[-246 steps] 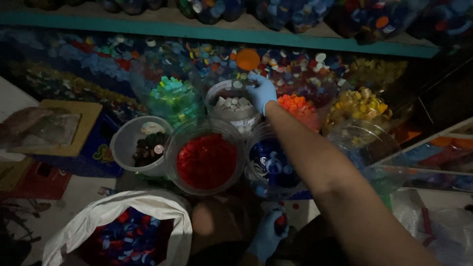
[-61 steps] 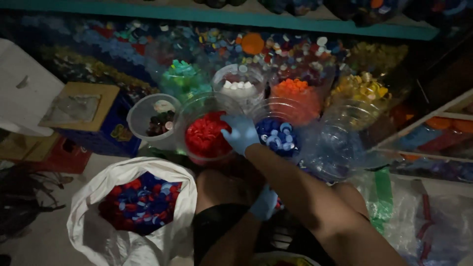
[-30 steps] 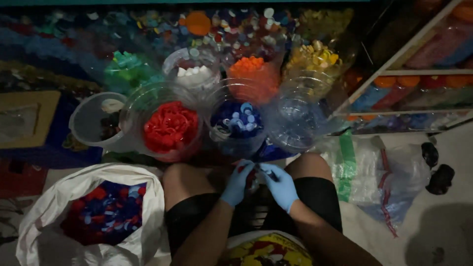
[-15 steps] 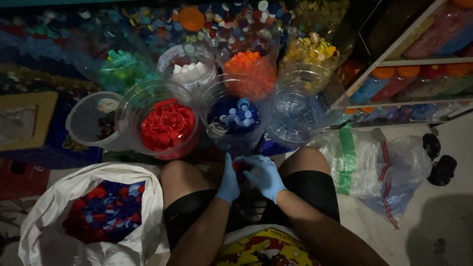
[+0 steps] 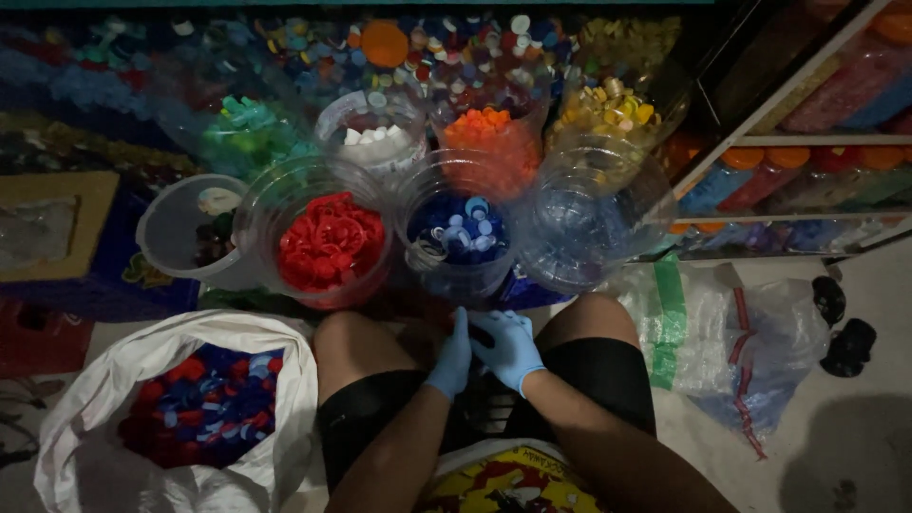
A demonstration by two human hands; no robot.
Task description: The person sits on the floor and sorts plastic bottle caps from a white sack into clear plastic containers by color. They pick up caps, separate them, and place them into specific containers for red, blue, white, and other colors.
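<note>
I sit on the floor with both hands in blue gloves held close together between my knees. My left hand (image 5: 449, 356) and my right hand (image 5: 510, 347) touch each other over a dark crate (image 5: 484, 410) in my lap. It is too dark to tell whether they hold anything. Just beyond them stands a clear tub of blue caps (image 5: 410, 190), with a clear tub of red caps (image 5: 249, 214) to its left. To its right is a clear tub (image 5: 594, 218) that looks nearly empty.
Behind stand tubs of green caps (image 5: 249, 123), white caps (image 5: 370, 142), orange caps (image 5: 489, 133) and yellow caps (image 5: 613, 104). A white bucket (image 5: 171, 228) sits at the left. A white sack (image 5: 142, 351) of red and blue caps is by my left knee. Plastic bags (image 5: 722, 323) and a shelf (image 5: 807, 142) are at the right.
My right hand has come back from the red and blue tubs to my lap, where it meets the left. Over the last second both hands stay together between my knees.
</note>
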